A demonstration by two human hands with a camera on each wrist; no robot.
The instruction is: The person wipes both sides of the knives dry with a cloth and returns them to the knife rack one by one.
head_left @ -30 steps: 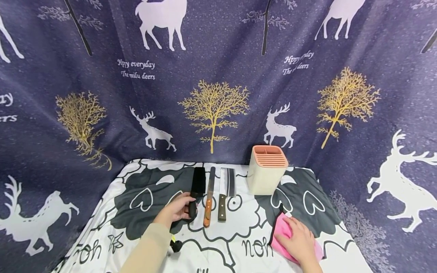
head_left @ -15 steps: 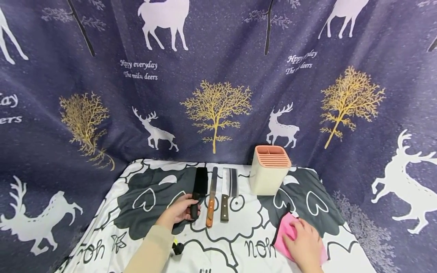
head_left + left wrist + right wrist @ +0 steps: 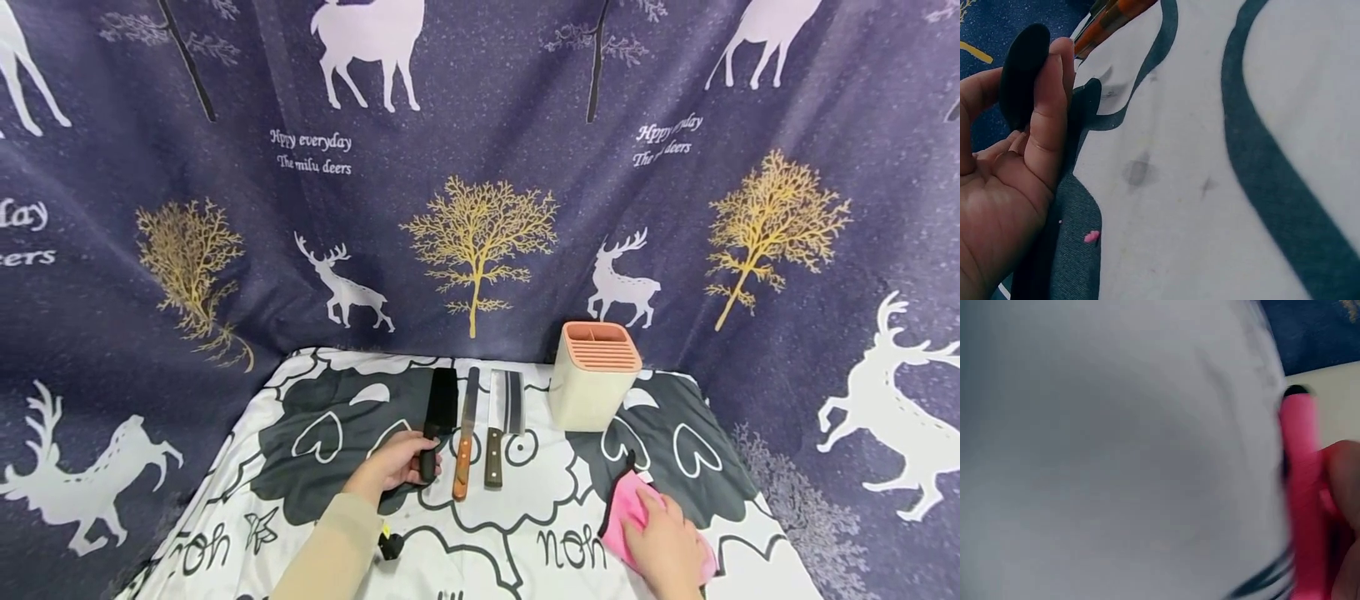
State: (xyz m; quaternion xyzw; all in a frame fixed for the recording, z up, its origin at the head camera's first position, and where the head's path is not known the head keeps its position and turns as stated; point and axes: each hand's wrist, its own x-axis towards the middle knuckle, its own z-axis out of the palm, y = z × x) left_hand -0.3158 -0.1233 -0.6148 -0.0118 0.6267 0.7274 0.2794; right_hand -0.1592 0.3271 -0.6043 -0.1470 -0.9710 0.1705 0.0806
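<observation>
My left hand [image 3: 401,461] grips the handle of a black-bladed knife [image 3: 443,398], whose blade points to the back of the bed-sheet-like cloth. The handle's black butt shows between thumb and fingers in the left wrist view [image 3: 1025,75]. Just right of it lie a long narrow knife [image 3: 463,450] with an orange-brown wooden handle and a cleaver [image 3: 507,404] with a dark wooden handle. At the front right, my right hand [image 3: 666,537] holds a pink cloth [image 3: 617,523] with black edging against the surface. In the right wrist view the folded pink cloth [image 3: 1302,487] lies against the fingers.
A cream knife block [image 3: 585,398] with a slotted orange top stands at the back right. A small black object with a yellow tag [image 3: 389,545] lies near the left forearm. Behind the patterned sheet [image 3: 450,575] hangs a dark blue deer-print curtain [image 3: 510,125].
The whole head view has drifted slightly to the right. The left hand keeps its hold on the black knife. The right hand and pink cloth have shifted only a little.
</observation>
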